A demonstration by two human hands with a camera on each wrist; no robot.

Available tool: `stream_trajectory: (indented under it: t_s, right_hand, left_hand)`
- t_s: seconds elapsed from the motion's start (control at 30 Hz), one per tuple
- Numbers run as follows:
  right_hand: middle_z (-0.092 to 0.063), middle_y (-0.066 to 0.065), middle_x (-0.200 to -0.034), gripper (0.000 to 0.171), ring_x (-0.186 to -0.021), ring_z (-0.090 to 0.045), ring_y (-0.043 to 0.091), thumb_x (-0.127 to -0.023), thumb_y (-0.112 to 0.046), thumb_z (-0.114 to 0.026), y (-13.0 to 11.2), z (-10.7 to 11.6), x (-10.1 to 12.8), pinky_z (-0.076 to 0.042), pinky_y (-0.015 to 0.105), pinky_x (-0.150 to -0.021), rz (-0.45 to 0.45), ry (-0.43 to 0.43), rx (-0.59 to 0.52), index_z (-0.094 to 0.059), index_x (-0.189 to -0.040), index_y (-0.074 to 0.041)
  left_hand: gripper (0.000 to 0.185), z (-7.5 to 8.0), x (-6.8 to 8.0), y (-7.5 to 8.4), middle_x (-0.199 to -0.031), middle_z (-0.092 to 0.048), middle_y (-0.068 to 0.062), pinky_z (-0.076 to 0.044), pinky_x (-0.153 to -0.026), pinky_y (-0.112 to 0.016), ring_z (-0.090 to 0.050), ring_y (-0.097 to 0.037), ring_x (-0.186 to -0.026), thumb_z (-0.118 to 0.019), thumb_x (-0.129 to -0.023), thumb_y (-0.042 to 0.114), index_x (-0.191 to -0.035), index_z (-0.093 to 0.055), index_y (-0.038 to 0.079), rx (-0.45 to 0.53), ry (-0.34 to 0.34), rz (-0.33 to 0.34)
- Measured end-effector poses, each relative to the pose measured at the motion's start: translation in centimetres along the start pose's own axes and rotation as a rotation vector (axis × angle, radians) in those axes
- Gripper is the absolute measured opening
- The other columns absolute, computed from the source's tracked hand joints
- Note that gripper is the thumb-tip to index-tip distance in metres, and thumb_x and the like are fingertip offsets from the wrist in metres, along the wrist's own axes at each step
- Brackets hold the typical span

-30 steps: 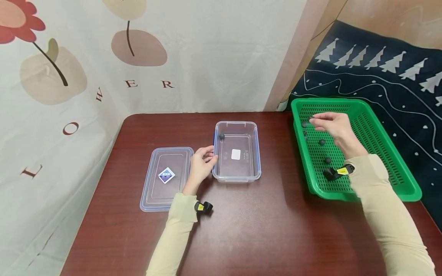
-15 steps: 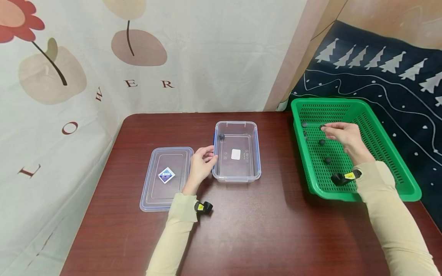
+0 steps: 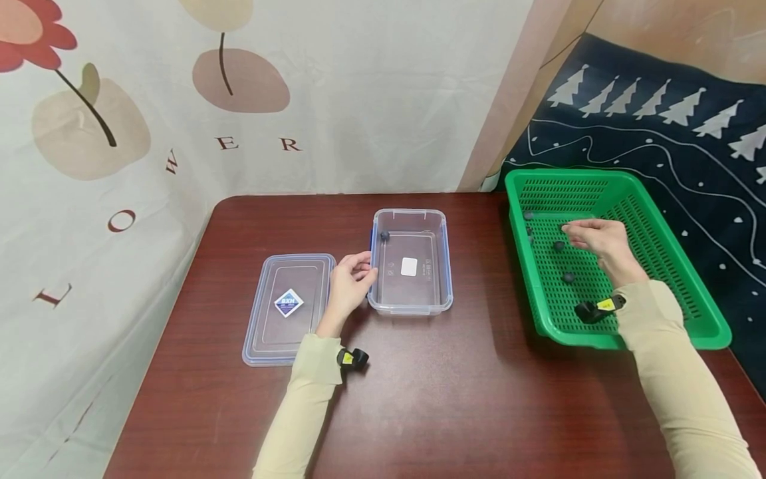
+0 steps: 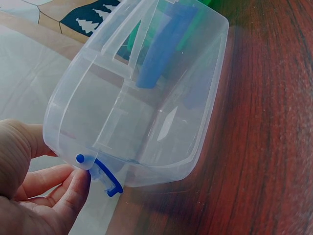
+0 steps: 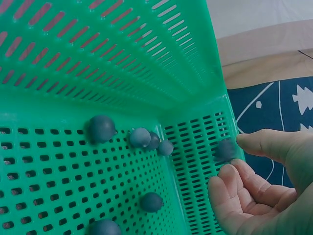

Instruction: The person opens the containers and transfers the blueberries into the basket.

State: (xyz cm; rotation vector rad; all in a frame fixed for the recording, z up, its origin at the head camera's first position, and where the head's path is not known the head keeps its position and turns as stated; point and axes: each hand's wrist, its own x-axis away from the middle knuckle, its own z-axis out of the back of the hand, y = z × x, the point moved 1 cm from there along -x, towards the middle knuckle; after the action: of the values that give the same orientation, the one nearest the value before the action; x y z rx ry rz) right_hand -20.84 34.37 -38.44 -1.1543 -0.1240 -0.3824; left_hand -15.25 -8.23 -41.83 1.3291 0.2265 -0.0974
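Observation:
My right hand [image 3: 606, 245] is over the green basket [image 3: 688, 286] and pinches a blueberry [image 5: 225, 150] between thumb and fingertips, clear of the basket floor. Several other blueberries [image 5: 151, 201] lie on the slotted floor, some grouped near a corner in the right wrist view. A clear plastic box [image 3: 409, 293] stands mid-table, holding a single blueberry [image 3: 385, 235] near its back left corner. At the box's left rim, my left hand [image 3: 348, 286] grips the edge with thumb and fingers, beside a blue latch [image 4: 106, 177] that hangs folded out.
The clear lid [image 3: 287, 339] with a blue-and-white diamond label lies flat left of the box, partly under the left forearm. A patterned curtain [image 3: 371, 100] rises behind the brown table [image 3: 419, 399], and dark tree-print cloth [image 3: 646, 126] lies beyond the basket.
My right hand has come from the basket's back left toward its middle and slightly nearer, with the blueberry pinched in it. The left hand and the box have stayed put.

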Motion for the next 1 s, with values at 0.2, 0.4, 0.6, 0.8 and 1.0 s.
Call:
stream_trajectory:
  t_s: [0.2,0.4,0.6,0.8,1.0]
  right_hand:
    - [-0.06,-0.02,-0.071,0.013,-0.07,-0.061,-0.002,-0.085,-0.03,-0.068,-0.4,-0.2,-0.1,-0.058,0.017,-0.073,-0.004,-0.008,-0.031,-0.064,-0.073,-0.033]
    - [-0.063,-0.018,-0.074,0.015,-0.068,-0.061,-0.001,-0.086,-0.025,-0.068,-1.7,-1.0,0.0,-0.057,0.014,-0.069,0.045,-0.034,-0.102,-0.065,-0.073,-0.032]
    - [-0.064,-0.016,-0.071,0.019,-0.066,-0.062,-0.001,-0.086,-0.016,-0.068,-4.0,-2.8,0.1,-0.057,0.012,-0.064,0.106,-0.057,-0.167,-0.066,-0.07,-0.028]
    - [-0.064,-0.013,-0.074,0.007,-0.07,-0.064,0.001,-0.084,-0.017,-0.07,-5.9,-4.8,-0.1,-0.058,0.015,-0.067,0.14,-0.081,-0.159,-0.068,-0.08,-0.021]
    - [-0.062,-0.012,-0.081,0.032,-0.074,-0.065,0.001,-0.087,-0.02,-0.067,-7.3,-7.1,-0.1,-0.057,0.026,-0.084,0.151,-0.107,-0.086,-0.063,-0.111,0.001]
  left_hand:
    - [0.032,0.0,0.0,0.0,-0.1,-0.056,-0.038,-0.054,-0.085,-0.051,-0.057,-0.048,-0.089,-0.059,-0.077,-0.018,-0.108,-0.055,-0.025,0.003,0.002,0.001]
    - [0.032,0.1,0.0,0.1,-0.101,-0.055,-0.038,-0.054,-0.085,-0.049,-0.057,-0.048,-0.089,-0.059,-0.077,-0.018,-0.108,-0.054,-0.025,0.004,0.002,0.004]
    - [0.032,0.0,0.1,0.1,-0.101,-0.056,-0.037,-0.055,-0.085,-0.048,-0.058,-0.046,-0.089,-0.059,-0.077,-0.018,-0.108,-0.055,-0.024,-0.002,-0.002,0.008]
    - [0.032,0.1,0.0,0.1,-0.101,-0.055,-0.038,-0.055,-0.086,-0.049,-0.057,-0.047,-0.09,-0.059,-0.078,-0.017,-0.108,-0.054,-0.024,-0.002,-0.006,-0.002]
    - [0.032,0.1,0.1,0.0,-0.102,-0.055,-0.039,-0.055,-0.086,-0.049,-0.057,-0.047,-0.09,-0.059,-0.077,-0.018,-0.108,-0.054,-0.025,0.004,-0.01,-0.001]
